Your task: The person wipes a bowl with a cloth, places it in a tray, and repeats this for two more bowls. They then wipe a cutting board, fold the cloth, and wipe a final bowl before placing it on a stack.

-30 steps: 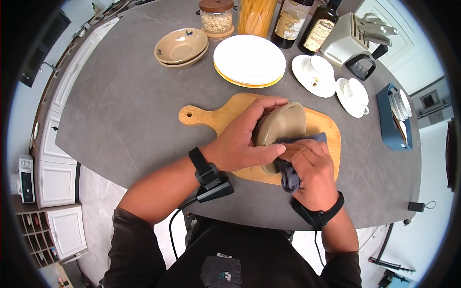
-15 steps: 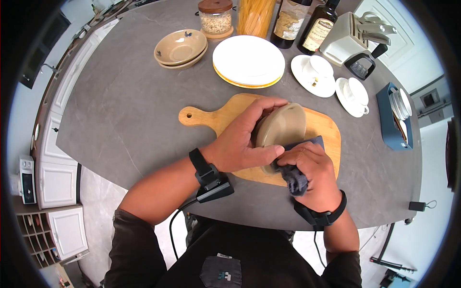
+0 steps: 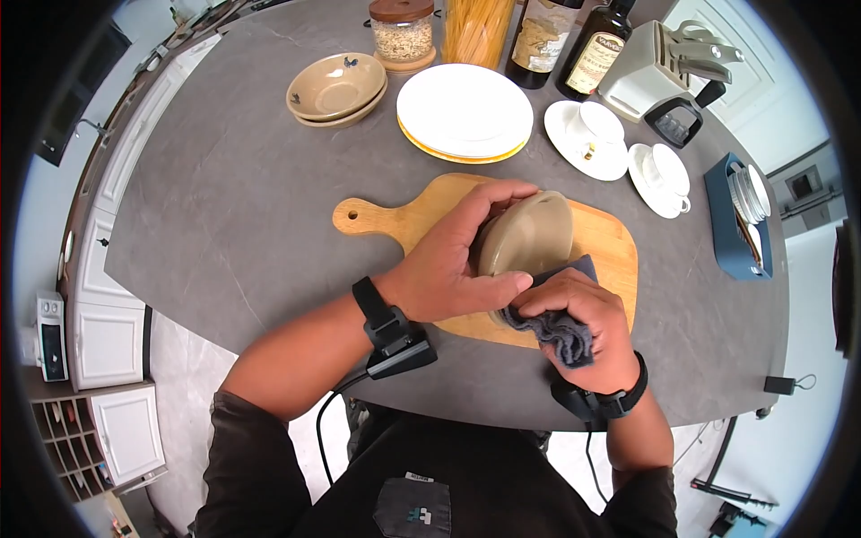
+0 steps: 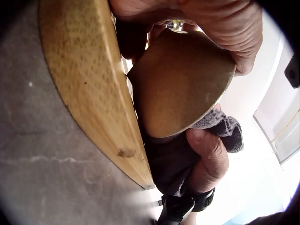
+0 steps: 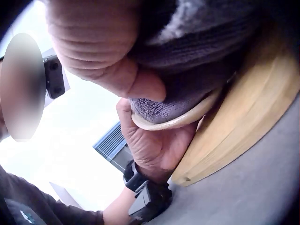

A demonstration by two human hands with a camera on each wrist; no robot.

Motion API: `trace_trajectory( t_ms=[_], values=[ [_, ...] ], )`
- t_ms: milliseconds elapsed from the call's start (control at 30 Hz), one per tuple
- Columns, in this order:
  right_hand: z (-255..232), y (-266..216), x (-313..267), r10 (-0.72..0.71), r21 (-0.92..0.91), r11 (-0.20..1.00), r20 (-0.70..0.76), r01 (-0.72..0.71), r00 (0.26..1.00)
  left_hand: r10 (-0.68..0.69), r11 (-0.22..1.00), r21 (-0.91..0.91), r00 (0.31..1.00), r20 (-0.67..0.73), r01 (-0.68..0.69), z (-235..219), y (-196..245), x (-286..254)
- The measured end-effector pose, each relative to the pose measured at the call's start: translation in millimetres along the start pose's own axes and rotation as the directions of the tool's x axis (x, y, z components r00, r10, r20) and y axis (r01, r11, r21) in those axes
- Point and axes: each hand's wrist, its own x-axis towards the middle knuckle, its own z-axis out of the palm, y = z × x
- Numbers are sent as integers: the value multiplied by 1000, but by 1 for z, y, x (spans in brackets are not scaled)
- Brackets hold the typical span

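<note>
A beige bowl (image 3: 529, 238) is tipped on its side over the wooden cutting board (image 3: 605, 242). My left hand (image 3: 453, 264) grips it from the left, thumb at the near rim and fingers round the far side. In my right hand (image 3: 587, 318) is a dark grey cloth (image 3: 569, 341), bunched and pressed against the bowl's near rim. The left wrist view shows the bowl's outer wall (image 4: 183, 79) with the right thumb and cloth (image 4: 225, 133) at its edge. In the right wrist view the cloth (image 5: 161, 110) lies inside the rim (image 5: 173, 124).
Behind the board stand two stacked bowls (image 3: 336, 90), white plates (image 3: 465, 112) and two cups on saucers (image 3: 592, 139). Farther back are a glass jar (image 3: 404, 36), pasta, dark bottles (image 3: 596, 54) and a knife block (image 3: 641, 72). A blue bin (image 3: 731, 229) sits at the right edge.
My right hand has shifted and turned slightly at the bowl's near rim, and the cloth's bunched end has swung to the right. My left hand and the bowl stay in place.
</note>
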Motion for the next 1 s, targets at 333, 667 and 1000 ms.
trace_trajectory(
  t_ms=[333,667,1000],
  values=[
    [11,0,1,-123,-206,971,13,123,992,8,994,112,999,50,-13,-6,-1,-1],
    [0,-5,3,-137,-523,838,76,157,988,-107,989,-108,994,-10,105,-5,8,-1],
    [-2,6,8,-220,-634,765,-94,112,971,-125,991,-39,992,25,126,-7,8,0]
  ],
)
